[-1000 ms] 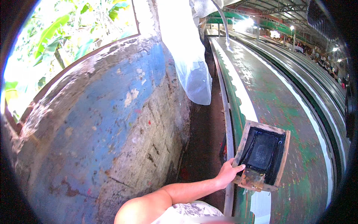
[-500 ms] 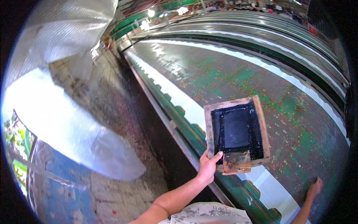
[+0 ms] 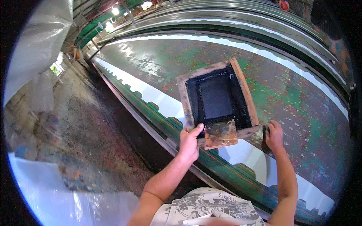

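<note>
A screen-printing frame (image 3: 245,90), made of worn wood with dark, ink-coated mesh, is tilted above the long table. My left hand (image 3: 189,142) grips its near left corner, the thumb on top of the wooden edge. A small stained wooden block (image 3: 221,134) lies across the frame's near edge beside that thumb. Just off the near right corner is my right hand (image 3: 275,135), fingers loosely bent and apart, holding nothing. It hovers over the paint-spotted tabletop (image 3: 290,109), seemingly apart from the frame.
White strips (image 3: 160,100) run along the table's long sides. On the near side is a green rail (image 3: 175,130) with rounded tabs. Further long tables (image 3: 226,15) stand beyond. At left, a concrete floor (image 3: 86,124) and hanging translucent plastic sheeting (image 3: 39,41) border the walkway.
My right hand has come in from the lower right to beside the frame's near right corner. The frame, in my left hand, has shifted left and up in view, and the view has turned.
</note>
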The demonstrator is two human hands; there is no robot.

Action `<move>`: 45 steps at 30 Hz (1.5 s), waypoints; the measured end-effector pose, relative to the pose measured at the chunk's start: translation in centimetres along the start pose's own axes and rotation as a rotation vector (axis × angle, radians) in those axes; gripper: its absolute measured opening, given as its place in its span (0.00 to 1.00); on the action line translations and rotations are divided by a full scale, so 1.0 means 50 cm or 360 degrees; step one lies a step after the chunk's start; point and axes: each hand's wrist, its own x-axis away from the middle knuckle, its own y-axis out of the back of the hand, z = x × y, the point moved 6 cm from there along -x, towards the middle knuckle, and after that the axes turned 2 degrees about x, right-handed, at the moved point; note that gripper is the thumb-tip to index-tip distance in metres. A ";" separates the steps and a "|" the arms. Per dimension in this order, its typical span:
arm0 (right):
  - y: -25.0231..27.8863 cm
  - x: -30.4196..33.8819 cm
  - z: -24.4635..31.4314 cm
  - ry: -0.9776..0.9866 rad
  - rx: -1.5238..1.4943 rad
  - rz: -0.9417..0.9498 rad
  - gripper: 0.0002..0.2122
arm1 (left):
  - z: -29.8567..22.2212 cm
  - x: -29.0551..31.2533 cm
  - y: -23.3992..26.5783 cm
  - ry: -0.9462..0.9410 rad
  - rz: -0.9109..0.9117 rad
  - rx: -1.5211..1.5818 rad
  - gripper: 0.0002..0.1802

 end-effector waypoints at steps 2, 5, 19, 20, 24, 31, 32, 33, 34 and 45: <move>-0.062 -0.051 0.064 -0.0126 -0.0054 0.0111 0.23 | -0.058 -0.043 0.065 -0.0082 0.0035 0.0032 0.15; -0.087 -0.101 0.130 -0.0080 0.0267 -0.0064 0.21 | -0.151 -0.117 0.154 -0.0199 0.0066 0.0018 0.20; -0.132 -0.093 0.067 -0.0120 0.0601 0.0046 0.19 | -0.237 -0.340 0.420 -0.0026 -0.0414 0.0191 0.19; -0.134 -0.086 0.064 -0.0076 0.0588 0.0038 0.20 | -0.240 -0.347 0.441 -0.0005 -0.0498 0.0139 0.20; -0.143 -0.080 0.050 -0.0136 0.0606 0.0080 0.22 | -0.297 -0.406 0.491 0.0092 -0.0581 0.0132 0.19; -0.299 -0.240 0.171 -0.0615 0.0779 -0.0019 0.26 | -0.415 -0.579 0.638 -0.0020 -0.0394 0.0105 0.17; -0.351 -0.289 0.247 -0.0411 0.0694 -0.0128 0.26 | -0.435 -0.608 0.670 -0.0088 -0.0378 0.0117 0.19; -0.401 -0.332 0.327 -0.0324 0.0619 -0.0158 0.26 | -0.460 -0.641 0.710 -0.0080 -0.0440 0.0040 0.21; -0.442 -0.379 0.400 -0.0307 0.0575 -0.0081 0.26 | -0.491 -0.671 0.742 -0.0191 -0.0367 0.0053 0.20; -0.800 -0.800 0.983 -0.0300 0.0260 0.0164 0.25 | -0.833 -0.830 1.086 -0.0323 -0.0657 -0.0118 0.19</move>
